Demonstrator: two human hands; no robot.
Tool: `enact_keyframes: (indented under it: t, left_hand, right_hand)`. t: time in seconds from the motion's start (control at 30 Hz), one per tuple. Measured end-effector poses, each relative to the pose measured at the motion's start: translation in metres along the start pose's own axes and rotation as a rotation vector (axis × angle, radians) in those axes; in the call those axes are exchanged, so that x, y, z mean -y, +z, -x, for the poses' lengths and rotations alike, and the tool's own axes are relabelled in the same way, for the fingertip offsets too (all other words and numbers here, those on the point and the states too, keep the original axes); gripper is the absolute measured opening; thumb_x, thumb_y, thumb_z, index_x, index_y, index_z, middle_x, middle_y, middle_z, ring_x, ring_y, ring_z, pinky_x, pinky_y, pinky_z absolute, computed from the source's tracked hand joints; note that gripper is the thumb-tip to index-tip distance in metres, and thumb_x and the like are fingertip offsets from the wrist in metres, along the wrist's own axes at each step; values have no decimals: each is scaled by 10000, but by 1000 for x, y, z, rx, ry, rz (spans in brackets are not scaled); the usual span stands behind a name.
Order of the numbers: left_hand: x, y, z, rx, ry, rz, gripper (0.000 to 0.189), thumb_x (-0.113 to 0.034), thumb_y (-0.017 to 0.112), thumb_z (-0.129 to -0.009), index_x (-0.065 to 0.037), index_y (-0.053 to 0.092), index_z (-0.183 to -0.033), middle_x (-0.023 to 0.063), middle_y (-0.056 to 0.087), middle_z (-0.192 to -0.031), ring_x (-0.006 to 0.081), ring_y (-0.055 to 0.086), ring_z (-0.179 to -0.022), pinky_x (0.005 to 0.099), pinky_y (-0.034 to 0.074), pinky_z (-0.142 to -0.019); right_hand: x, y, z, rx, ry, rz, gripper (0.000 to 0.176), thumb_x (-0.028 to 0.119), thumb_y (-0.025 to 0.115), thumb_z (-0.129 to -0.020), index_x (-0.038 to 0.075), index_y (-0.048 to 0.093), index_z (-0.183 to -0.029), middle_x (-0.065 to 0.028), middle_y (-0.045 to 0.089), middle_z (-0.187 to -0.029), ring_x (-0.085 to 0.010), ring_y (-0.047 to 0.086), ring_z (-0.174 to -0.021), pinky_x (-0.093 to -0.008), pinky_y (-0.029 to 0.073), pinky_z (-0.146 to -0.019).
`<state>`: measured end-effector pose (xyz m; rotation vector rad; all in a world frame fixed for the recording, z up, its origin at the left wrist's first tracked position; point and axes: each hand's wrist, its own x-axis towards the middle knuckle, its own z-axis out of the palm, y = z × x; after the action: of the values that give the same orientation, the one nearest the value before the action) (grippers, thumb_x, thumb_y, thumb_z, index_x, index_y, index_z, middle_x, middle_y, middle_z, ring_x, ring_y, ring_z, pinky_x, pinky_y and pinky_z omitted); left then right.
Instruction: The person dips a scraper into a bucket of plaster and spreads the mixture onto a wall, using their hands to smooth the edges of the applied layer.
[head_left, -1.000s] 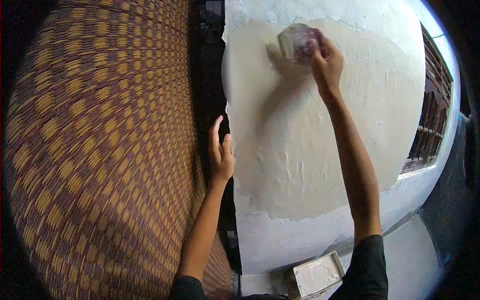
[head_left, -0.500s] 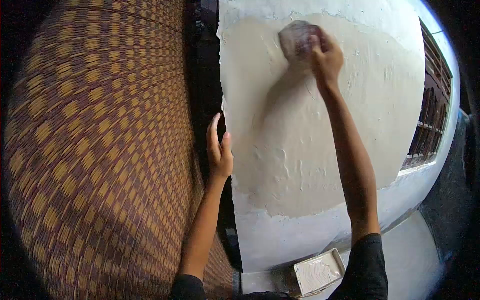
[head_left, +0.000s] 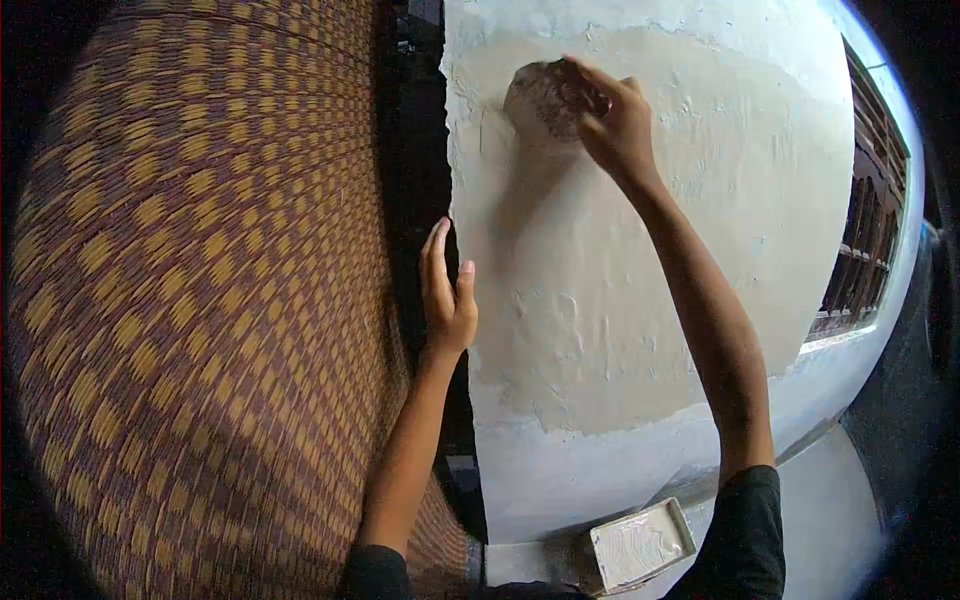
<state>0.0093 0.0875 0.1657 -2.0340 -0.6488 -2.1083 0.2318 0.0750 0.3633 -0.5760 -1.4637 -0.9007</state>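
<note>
My right hand (head_left: 618, 125) is closed on a dark, roundish, stained tool (head_left: 548, 100), which lies against the upper left part of the wall; its exact kind is hard to make out. Wet beige coating (head_left: 620, 270) with ridges and drips covers much of the white wall (head_left: 590, 475). At the wall's left edge, my left hand (head_left: 449, 300) rests with its fingers stretched upward, the thumb apart, holding nothing.
A woven brown and yellow mat (head_left: 200, 280) hangs on the left, beyond a dark gap. Low down, a rectangular container (head_left: 598, 560) holds pale paste. A barred window (head_left: 862, 230) is at the right.
My right hand has moved left and slightly down across the wall with the tool, and its wrist has turned. My left hand stays at the wall edge, nearly unmoved.
</note>
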Motion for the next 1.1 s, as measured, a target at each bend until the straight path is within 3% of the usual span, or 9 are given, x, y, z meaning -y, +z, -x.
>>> enact_keyframes:
  t: [0.13,0.2,0.3,0.47,0.57,0.73,0.8,0.9,1.1]
  left_hand:
    - [-4,-4,-2,-7,40,-8,522,-221,439,-975,22,348,-1428,215,393,-1445,357,371,-1344,462,274,-1126]
    - [-6,-4,-2,7,56,-5,522,-211,441,-973,22,345,-1430,216,390,-1446,356,370,-1346,462,271,-1128]
    - [-10,2,-2,6,60,-19,533,-216,446,-967,26,342,-1430,216,382,-1449,362,368,-1343,465,270,-1127]
    - [-14,-5,-3,20,124,-71,548,-214,465,-953,26,341,-1430,215,373,-1454,367,367,-1341,467,272,-1124]
    - [-14,-3,-2,31,101,-73,556,-199,484,-940,34,343,-1425,219,379,-1449,373,373,-1335,468,274,-1123]
    - [-17,-9,-2,62,147,-106,558,-194,491,-933,23,347,-1427,218,402,-1432,376,372,-1341,488,263,-1128]
    - [-16,-11,-2,76,161,-128,557,-191,495,-930,19,351,-1425,216,411,-1426,374,371,-1344,497,259,-1130]
    - [-20,-8,-2,102,126,-134,553,-168,533,-910,9,378,-1410,193,435,-1412,362,373,-1347,521,243,-1140]
    - [-23,-13,-4,152,200,-201,505,-165,540,-914,-10,434,-1383,169,468,-1385,333,394,-1338,517,257,-1136]
  right_hand:
    - [-16,-12,-23,-256,474,-202,322,143,611,-868,38,667,-1168,-149,721,-984,-258,705,-888,-351,529,-816]
    - [-6,-6,-18,-180,363,-450,320,137,610,-863,58,673,-1166,-154,718,-964,-273,701,-871,-352,528,-810]
    - [6,0,-4,-6,106,61,327,159,626,-853,93,679,-1169,-168,714,-908,-276,703,-818,-359,535,-766]
    - [-15,-1,-23,-249,436,-159,352,141,632,-892,71,643,-1237,-104,716,-909,-134,629,-721,-276,504,-702]
    - [-7,13,-9,-99,-37,-77,332,138,642,-890,108,659,-1220,-78,725,-911,-158,620,-697,-289,507,-729]
    - [-28,-6,-30,-224,497,-141,302,166,628,-905,88,672,-1194,-119,726,-935,-181,693,-820,-322,540,-767]
    - [-16,0,-29,-280,422,-525,308,120,619,-894,75,670,-1194,-113,721,-979,-149,678,-844,-311,531,-784]
    - [3,4,-10,47,14,-45,338,125,624,-901,41,639,-1228,-116,712,-1007,-129,638,-908,-264,503,-816]
    - [-14,-4,-21,-213,479,-374,308,127,610,-889,39,660,-1179,-140,715,-955,-215,683,-806,-314,530,-772]
